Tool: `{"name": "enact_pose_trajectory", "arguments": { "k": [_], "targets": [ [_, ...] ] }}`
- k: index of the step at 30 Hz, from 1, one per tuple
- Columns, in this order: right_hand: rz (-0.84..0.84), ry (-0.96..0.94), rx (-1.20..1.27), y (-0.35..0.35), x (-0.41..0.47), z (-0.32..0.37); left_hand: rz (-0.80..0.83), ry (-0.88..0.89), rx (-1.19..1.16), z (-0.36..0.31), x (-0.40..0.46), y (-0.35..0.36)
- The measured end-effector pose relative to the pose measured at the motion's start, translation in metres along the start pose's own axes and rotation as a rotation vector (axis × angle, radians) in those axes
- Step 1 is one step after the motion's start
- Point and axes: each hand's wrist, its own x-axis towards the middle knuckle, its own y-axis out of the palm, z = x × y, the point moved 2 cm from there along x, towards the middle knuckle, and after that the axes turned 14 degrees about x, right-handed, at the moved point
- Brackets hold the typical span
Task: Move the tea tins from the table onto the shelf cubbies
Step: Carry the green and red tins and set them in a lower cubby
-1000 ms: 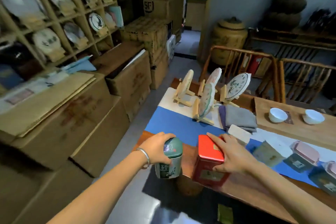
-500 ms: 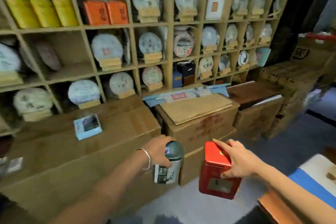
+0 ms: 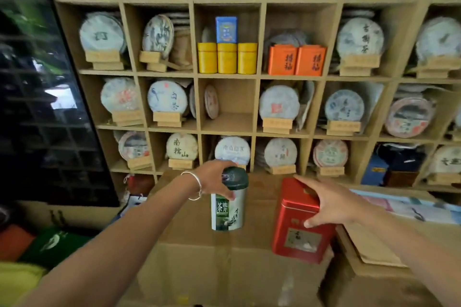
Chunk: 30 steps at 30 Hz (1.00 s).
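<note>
The left hand grips the green tin from above, fingers and thumb curled round its dark lid, so the body hangs upright below the palm and could be set down base-first. The right hand holds the red tin by its top edge, fingers spread over the lid and thumb pressed on the front face; this tin tilts a little, its lid leaning toward the shelf. Both tins are in the air in front of the shelf and above the cardboard boxes stacked at its foot, touching neither, so they have left the table but reached no cubby. Most cubbies are filled with round tea cakes on small stands. The middle cubby holds only one cake leaning at its left wall, and seems the likeliest place for these tins; the yellow tins and orange tins in the row above suggest that tins are kept in this central part. Top grips probably suit a low opening, since the hands would stay clear of the shelf floor.
</note>
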Motion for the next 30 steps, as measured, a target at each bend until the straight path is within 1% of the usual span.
{"name": "enact_pose_trajectory", "arguments": {
  "k": [5, 9, 12, 16, 20, 23, 30],
  "targets": [
    [0.001, -0.129, 0.014, -0.028, 0.089, 0.014, -0.057, -0.082, 0.057, 0.041, 0.055, -0.047],
    [0.027, -0.200, -0.011, -0.049, 0.150, 0.023, 0.004, -0.057, 0.222, 0.063, 0.105, -0.091],
    [0.021, -0.226, -0.051, -0.055, 0.184, 0.025, 0.041, -0.047, 0.306, 0.072, 0.136, -0.110],
    [0.035, -0.237, -0.067, -0.058, 0.224, 0.025, 0.065, -0.065, 0.328, 0.092, 0.169, -0.121],
    [-0.001, -0.234, -0.035, -0.069, 0.262, 0.034, 0.029, -0.042, 0.353, 0.117, 0.202, -0.123],
    [-0.020, -0.211, -0.054, -0.076, 0.286, 0.039, 0.023, -0.030, 0.375, 0.137, 0.229, -0.120],
    [-0.101, -0.153, -0.045, -0.107, 0.345, 0.059, -0.009, -0.005, 0.285, 0.190, 0.302, -0.143]
  ]
}}
